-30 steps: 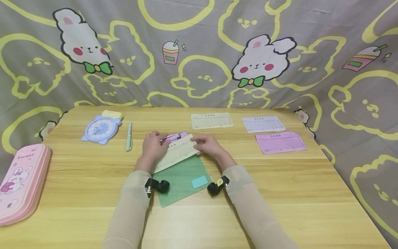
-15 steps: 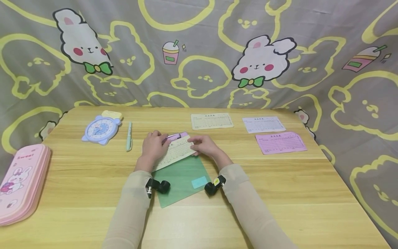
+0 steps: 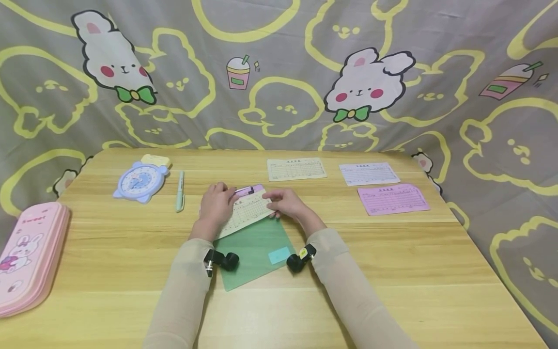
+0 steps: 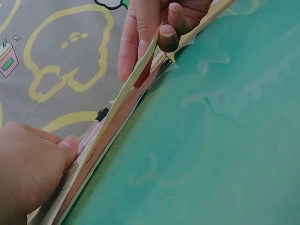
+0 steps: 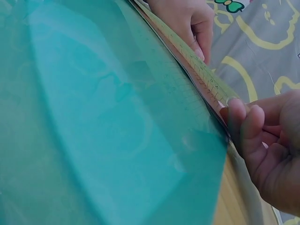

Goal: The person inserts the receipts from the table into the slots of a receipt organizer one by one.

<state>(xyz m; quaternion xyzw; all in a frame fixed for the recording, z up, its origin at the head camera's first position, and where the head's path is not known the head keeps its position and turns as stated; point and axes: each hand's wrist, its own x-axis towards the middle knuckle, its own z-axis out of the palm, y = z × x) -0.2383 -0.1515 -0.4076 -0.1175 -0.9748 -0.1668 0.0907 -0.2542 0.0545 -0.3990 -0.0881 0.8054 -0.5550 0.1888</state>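
A pale yellow printed slip [image 3: 249, 212] lies tilted over the upper part of a translucent green sheet [image 3: 253, 259] with a light blue label [image 3: 279, 255]. My left hand [image 3: 215, 207] holds the slip's left side, thumb on top near a black clip [image 3: 250, 190]. Pink-purple paper [image 3: 258, 187] shows behind the slip at the clip. At the right corner, my right hand [image 3: 288, 204] pinches the slip between thumb and fingers. In the left wrist view the slip's edge [image 4: 123, 96] bends up, apart from the layers beneath.
Yellow [image 3: 296, 169], white [image 3: 369, 173] and pink-purple [image 3: 394, 199] slips lie at the back right. Left stand a blue clock [image 3: 141, 182], a yellow block [image 3: 156, 161], a mint pen [image 3: 180, 191] and a pink pencil case [image 3: 32, 257]. A patterned cloth [image 3: 279, 58] hangs behind.
The slip's right corner and my right hand have shifted slightly left and down. My left hand stays by the clip, its fingers slightly moved. The green sheet has not moved.
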